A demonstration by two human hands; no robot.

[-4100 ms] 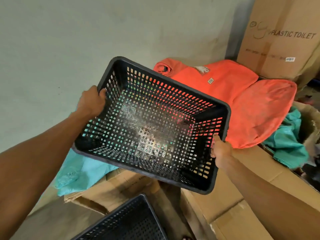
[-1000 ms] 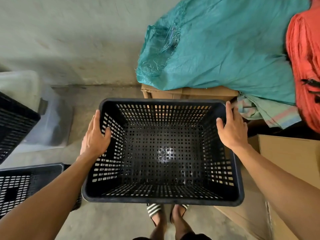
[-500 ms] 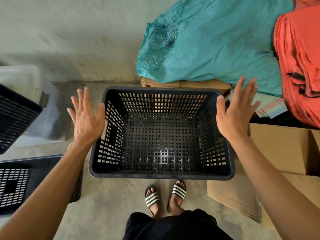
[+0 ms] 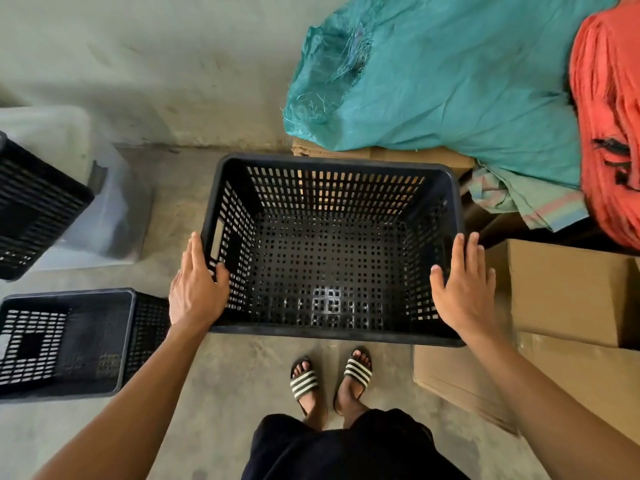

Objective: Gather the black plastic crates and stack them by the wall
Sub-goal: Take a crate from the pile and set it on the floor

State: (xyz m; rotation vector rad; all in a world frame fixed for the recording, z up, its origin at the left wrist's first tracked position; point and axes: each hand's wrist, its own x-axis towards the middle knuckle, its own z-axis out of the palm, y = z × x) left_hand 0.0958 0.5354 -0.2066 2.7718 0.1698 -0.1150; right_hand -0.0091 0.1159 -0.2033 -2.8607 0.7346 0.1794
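On the floor by the wall point(image 4: 145, 57), two more black crates sit at the far left: one tilted against a clear tub point(image 4: 104, 188), the tilted crate point(image 4: 31, 209) well apart from the wall, and a low crate point(image 4: 65, 341) lying just below it. Those look like the ones yet to be gathered. The left hand point(image 4: 197, 289) lies along the left side of the big crate point(image 4: 332, 244), fingers straight down the outer wall and the thumb hooked over the rim, so it has a light hold rather than a full grip. The big crate stands upright and empty on the floor, its far edge close to the wall and touching or almost touching a carton point(image 4: 381, 152) under a teal sack point(image 4: 450, 74). The right hand point(image 4: 464, 289) rests flat against the right rim, fingers straight and together, gripping nothing. To do this step well, I judge both hands should press evenly inward and nudge the crate square to the wall, leaving its mouth free so the next crate can nest. The boxes point(image 4: 568, 289) on the right crowd it, so a sideways shove could snag.
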